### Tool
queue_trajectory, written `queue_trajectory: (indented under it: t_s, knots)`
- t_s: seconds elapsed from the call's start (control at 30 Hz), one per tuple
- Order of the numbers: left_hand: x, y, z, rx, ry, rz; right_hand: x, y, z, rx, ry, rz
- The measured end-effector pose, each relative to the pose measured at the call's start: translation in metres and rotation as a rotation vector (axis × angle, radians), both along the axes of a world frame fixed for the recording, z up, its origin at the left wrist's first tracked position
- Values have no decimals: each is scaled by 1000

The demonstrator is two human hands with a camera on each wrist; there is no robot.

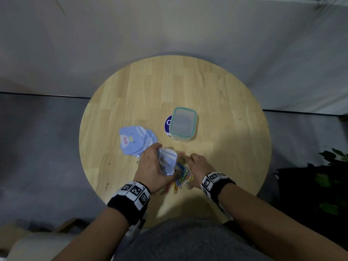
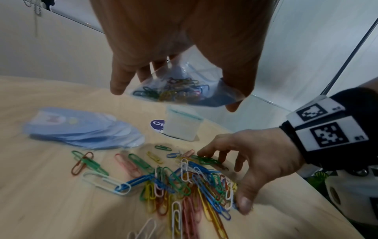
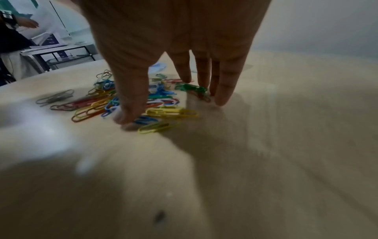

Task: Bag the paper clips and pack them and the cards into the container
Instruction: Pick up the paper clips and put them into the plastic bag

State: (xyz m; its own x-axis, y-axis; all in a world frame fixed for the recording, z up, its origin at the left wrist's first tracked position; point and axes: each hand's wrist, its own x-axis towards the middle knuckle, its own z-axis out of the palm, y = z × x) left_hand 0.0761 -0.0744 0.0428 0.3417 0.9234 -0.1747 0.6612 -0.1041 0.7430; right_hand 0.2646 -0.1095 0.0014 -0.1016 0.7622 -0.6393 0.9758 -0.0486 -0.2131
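My left hand (image 1: 153, 165) holds a small clear zip bag (image 1: 167, 162) above the table, fingers on one side and thumb on the other. Several coloured clips lie inside the bag (image 2: 180, 90). Below it, a loose pile of coloured paper clips (image 1: 183, 177) spreads on the wood. My right hand (image 1: 194, 163) is over the pile's right side, thumb and spread fingers pressing down on clips (image 3: 171, 111). A fanned stack of blue penguin cards (image 1: 134, 141) lies to the left. The clear container (image 1: 183, 124) with a teal-rimmed lid stands behind, lid on.
The round wooden table (image 1: 226, 119) carries a blue-and-white round sticker (image 1: 168, 123) partly under the container. A few stray clips (image 2: 83, 161) lie left of the pile, near the cards. A dark plant (image 1: 331, 176) stands off the table's right edge.
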Motion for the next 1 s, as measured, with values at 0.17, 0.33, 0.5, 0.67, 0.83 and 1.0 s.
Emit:
queue_trajectory:
  t_s: [0.17, 0.33, 0.5, 0.67, 0.83, 1.0]
  knots:
    - [-6, -2, 4, 32, 19, -7, -11, 0, -11, 75, 10, 30]
    - [-5, -1, 3, 56, 44, -28, -9, -3, -11, 104, -22, 46]
    - [-1, -1, -11, -1, 94, -46, 4, -5, 10, 137, 141, -207]
    - [7, 0, -11, -7, 131, -62, 18, -2, 37, 153, 436, -596]
    - [12, 3, -14, 65, 164, -132, 23, 11, 65, 84, 634, -747]
    - [16, 5, -8, 122, 181, -209, 21, 31, 92, -59, 497, -507]
